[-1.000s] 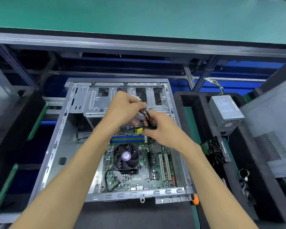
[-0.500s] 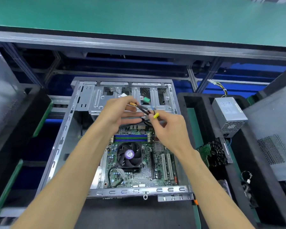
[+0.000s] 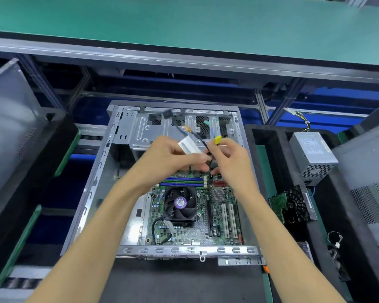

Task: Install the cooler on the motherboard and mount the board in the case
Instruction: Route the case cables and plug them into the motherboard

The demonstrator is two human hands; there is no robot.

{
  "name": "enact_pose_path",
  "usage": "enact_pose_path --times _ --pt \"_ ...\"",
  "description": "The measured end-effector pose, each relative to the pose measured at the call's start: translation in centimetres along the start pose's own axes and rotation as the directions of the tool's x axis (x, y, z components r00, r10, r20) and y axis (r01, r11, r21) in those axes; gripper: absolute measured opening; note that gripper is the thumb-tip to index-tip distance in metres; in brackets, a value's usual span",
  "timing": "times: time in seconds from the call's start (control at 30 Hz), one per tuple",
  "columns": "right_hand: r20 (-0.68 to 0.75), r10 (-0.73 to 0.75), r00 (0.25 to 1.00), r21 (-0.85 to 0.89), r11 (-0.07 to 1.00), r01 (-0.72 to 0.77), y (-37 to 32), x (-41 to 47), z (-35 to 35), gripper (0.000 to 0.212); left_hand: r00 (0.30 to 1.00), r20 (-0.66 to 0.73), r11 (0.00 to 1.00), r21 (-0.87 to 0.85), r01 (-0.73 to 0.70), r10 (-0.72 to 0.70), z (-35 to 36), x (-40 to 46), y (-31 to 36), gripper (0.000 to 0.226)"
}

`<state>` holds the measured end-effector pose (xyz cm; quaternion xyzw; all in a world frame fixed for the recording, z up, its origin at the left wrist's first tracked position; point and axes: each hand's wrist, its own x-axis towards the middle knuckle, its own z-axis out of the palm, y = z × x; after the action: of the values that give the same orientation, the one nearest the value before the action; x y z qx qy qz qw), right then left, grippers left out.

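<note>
The open grey case [image 3: 92,193] lies flat in front of me with the green motherboard [image 3: 219,215] inside it. A black fan cooler [image 3: 180,203] with a purple hub sits on the board. Above the board's far edge, my left hand [image 3: 166,158] pinches a bundle of thin black cables [image 3: 197,138] with a white tag [image 3: 187,145]. My right hand [image 3: 230,158] grips the same bundle beside a yellow connector [image 3: 217,139]. Loose ends with black, orange and green plugs stick up toward the drive bay.
A grey power supply [image 3: 313,154] and a black-finned card [image 3: 293,206] rest in the black foam tray [image 3: 260,136] on the right. Perforated metal side panels [image 3: 372,193] stand at both sides. A green bench top [image 3: 184,22] runs across the back.
Both hands have lifted the cable bundle higher and away from the board, toward the drive bay. The white tag now shows in my left hand, and the plugs fan out upward.
</note>
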<state>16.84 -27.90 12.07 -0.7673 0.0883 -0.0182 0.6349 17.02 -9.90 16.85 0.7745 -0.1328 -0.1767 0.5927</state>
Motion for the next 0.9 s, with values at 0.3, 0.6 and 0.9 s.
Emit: enact_pose_path --times 0.3,0.6,0.9 --pt "0.223 0.053 0.973 -0.024 0.998 -0.049 1.1 0.2 -1.1 0.023 0.965 -0.026 0.91 0.341 -0.238 0.262 2.7 2.0 4.6 0.023" --pt "0.59 0.21 0.78 0.023 0.961 -0.276 0.9 0.8 -2.6 0.02 0.989 -0.111 0.988 0.128 -0.081 0.095 2.8 3.4 2.3 0.027" --pt "0.707 0.319 0.632 -0.017 0.9 -0.435 0.4 0.6 -1.9 0.06 0.952 -0.306 0.987 -0.143 -0.07 0.024 1.7 4.0 0.8 0.021"
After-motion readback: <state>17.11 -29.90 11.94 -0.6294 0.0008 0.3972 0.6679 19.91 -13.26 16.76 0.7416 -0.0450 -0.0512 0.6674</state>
